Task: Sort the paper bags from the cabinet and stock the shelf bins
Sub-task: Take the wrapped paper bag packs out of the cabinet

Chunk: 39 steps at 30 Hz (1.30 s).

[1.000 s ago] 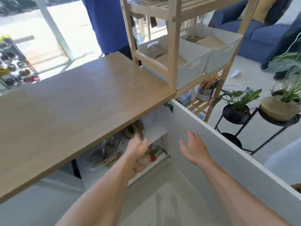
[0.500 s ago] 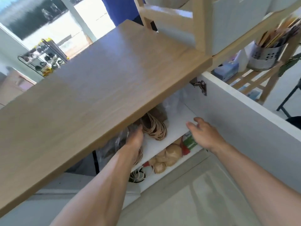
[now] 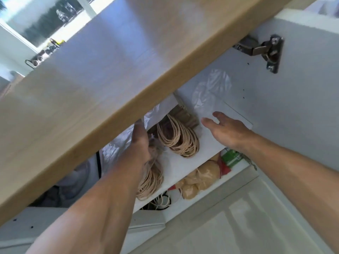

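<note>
Two bundles of paper bags (image 3: 178, 138) lie on the cabinet shelf (image 3: 185, 167). The left hand (image 3: 140, 143), grip open, touches loose plastic wrap (image 3: 117, 147); the right hand (image 3: 225, 131) hovers open, empty. Snagged plastic could drag bags off the shelf.

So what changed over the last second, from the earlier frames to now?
Both hands moved forward over the cabinet shelf: the left hand now reaches under the countertop against the plastic wrap, its grip hidden; the right hand, open, hovers beside the paper bags. Nothing visibly taken. Bags and open door stayed put.
</note>
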### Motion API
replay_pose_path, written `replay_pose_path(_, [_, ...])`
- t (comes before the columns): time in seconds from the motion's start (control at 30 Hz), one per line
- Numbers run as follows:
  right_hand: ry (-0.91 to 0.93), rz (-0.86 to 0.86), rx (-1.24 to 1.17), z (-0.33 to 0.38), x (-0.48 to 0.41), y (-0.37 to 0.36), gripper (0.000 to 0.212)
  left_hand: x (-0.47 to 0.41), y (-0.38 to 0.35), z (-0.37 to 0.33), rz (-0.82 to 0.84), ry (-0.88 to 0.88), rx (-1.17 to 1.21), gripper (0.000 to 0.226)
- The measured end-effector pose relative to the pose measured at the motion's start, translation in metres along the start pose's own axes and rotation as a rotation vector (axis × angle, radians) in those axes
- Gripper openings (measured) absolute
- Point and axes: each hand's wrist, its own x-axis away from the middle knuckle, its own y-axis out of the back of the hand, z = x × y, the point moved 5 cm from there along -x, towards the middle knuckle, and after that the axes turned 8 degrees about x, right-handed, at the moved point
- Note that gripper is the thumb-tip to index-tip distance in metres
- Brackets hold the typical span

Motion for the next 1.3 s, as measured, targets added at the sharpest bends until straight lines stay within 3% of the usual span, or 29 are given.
replay_pose_path(0.17, [-0.007,0.052,-0.069,0.009,-0.03,-0.018,0.087,-0.031,0.008,0.004,0.096,0.106,-0.007,0.06])
replay_pose_path(0.3, [-0.016,0.039,-0.168,0.023,-0.057,-0.022,0.099,-0.043,0.003,0.01,0.225,0.168,-0.063,0.017])
replay_pose_path(0.37, [-0.009,0.032,-0.197,0.033,-0.069,-0.025,0.1,-0.052,0.006,0.016,0.278,0.211,-0.072,0.027])
replay_pose_path(0.5, [0.002,0.052,-0.278,0.046,-0.089,-0.033,0.085,-0.06,0.001,0.025,0.339,0.144,-0.172,0.078])
replay_pose_path(0.63, [0.01,0.044,-0.29,0.036,-0.094,-0.036,0.072,-0.049,-0.014,0.032,0.308,0.068,-0.208,0.056])
replay_pose_path(0.73, [0.003,0.024,-0.319,0.025,-0.086,-0.036,0.069,-0.036,-0.019,0.037,0.226,0.079,-0.205,0.053])
replay_pose_path(0.87, [-0.01,-0.018,-0.319,0.012,-0.065,-0.028,0.057,-0.011,-0.028,0.046,0.236,0.135,-0.191,0.065])
replay_pose_path(1.03, [-0.063,-0.056,-0.285,-0.007,-0.02,-0.015,0.047,0.041,-0.03,0.058,0.237,0.14,-0.169,0.057])
replay_pose_path(1.3, [-0.105,-0.075,-0.315,-0.001,0.075,0.013,0.039,0.147,-0.019,0.05,0.236,0.181,-0.165,0.077])
